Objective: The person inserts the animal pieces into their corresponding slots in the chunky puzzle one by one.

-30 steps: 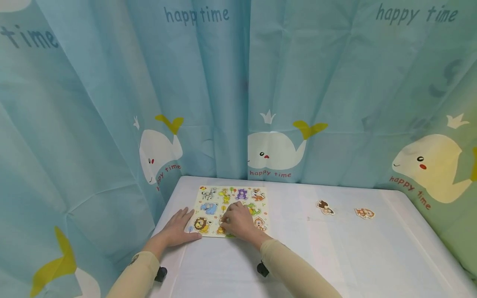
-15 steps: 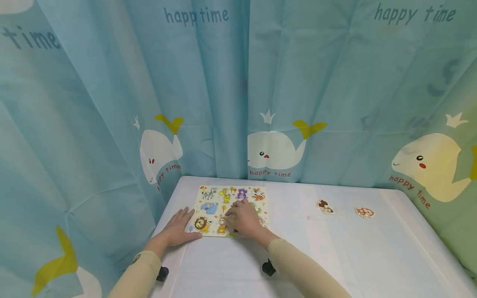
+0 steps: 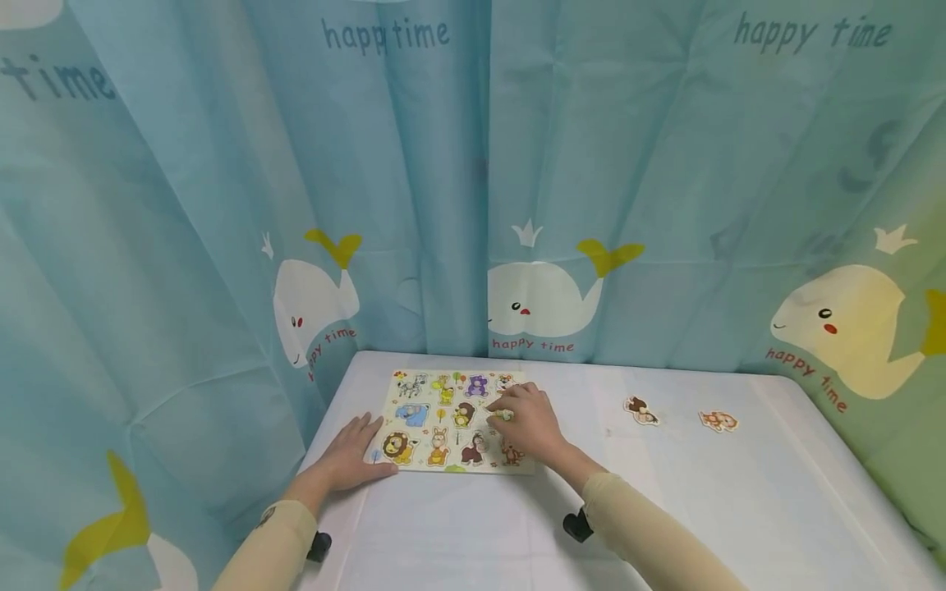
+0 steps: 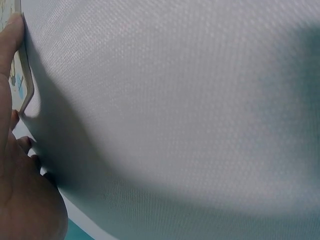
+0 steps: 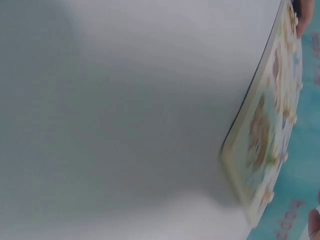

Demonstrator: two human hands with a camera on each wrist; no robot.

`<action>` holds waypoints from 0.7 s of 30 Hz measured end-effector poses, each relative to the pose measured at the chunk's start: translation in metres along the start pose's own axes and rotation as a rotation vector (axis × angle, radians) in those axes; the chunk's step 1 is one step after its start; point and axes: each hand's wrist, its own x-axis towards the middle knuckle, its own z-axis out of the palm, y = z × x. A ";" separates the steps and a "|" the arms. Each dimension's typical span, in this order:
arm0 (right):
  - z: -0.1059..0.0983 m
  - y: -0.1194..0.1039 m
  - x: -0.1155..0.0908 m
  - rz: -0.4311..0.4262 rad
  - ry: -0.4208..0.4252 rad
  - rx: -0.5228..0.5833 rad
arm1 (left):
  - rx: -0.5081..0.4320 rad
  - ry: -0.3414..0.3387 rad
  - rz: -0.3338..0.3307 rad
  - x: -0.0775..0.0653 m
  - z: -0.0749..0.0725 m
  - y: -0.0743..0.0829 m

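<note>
A pale puzzle board with animal pieces lies on the table. My left hand rests at its left front corner, fingers along the left side and thumb at the front edge. In the left wrist view the thumb lies on the board's edge. My right hand is over the board's right side, fingers loosely bent, nothing visible in them; it covers part of the right-hand column. A gorilla piece and a hedgehog piece show left of it. Small knobs stand up from pieces in the right wrist view.
Two loose pieces lie on the white tablecloth to the right: a dark brown and white one and an orange-brown monkey. A blue curtain with whales hangs behind and along the left side.
My right hand has moved right, from the board's middle to its right side, uncovering the gorilla and hedgehog pieces. The left hand has stayed in place.
</note>
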 end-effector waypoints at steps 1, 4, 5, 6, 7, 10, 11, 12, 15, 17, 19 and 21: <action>-0.002 0.005 -0.002 0.007 0.005 -0.004 | -0.003 0.002 -0.001 0.000 0.000 0.000; -0.009 0.022 -0.006 0.043 0.030 -0.026 | -0.003 0.007 -0.001 0.001 0.002 -0.002; -0.012 0.029 -0.007 0.057 0.041 -0.033 | -0.004 0.007 -0.001 0.000 0.002 -0.003; -0.015 0.035 -0.009 0.074 0.050 -0.040 | -0.005 0.010 0.002 0.000 0.003 -0.003; -0.019 0.042 -0.011 0.094 0.060 -0.048 | -0.004 0.010 0.004 0.000 0.003 -0.003; -0.029 0.062 -0.017 0.150 0.085 -0.071 | 0.000 0.013 0.011 0.001 0.003 -0.003; -0.033 0.069 -0.020 0.167 0.090 -0.077 | 0.000 0.014 0.012 0.001 0.002 -0.003; -0.036 0.075 -0.022 0.186 0.092 -0.085 | 0.001 0.015 0.014 0.001 0.002 -0.003; -0.048 0.093 -0.031 0.233 0.097 -0.107 | 0.000 0.014 0.013 0.001 0.002 -0.003; -0.055 0.102 -0.036 0.263 0.098 -0.116 | 0.003 0.011 0.010 0.001 0.002 -0.003; -0.062 0.110 -0.042 0.284 0.099 -0.128 | 0.002 0.010 0.009 0.001 0.001 -0.002; -0.068 0.118 -0.046 0.299 0.102 -0.140 | 0.002 0.008 0.007 0.000 0.001 -0.002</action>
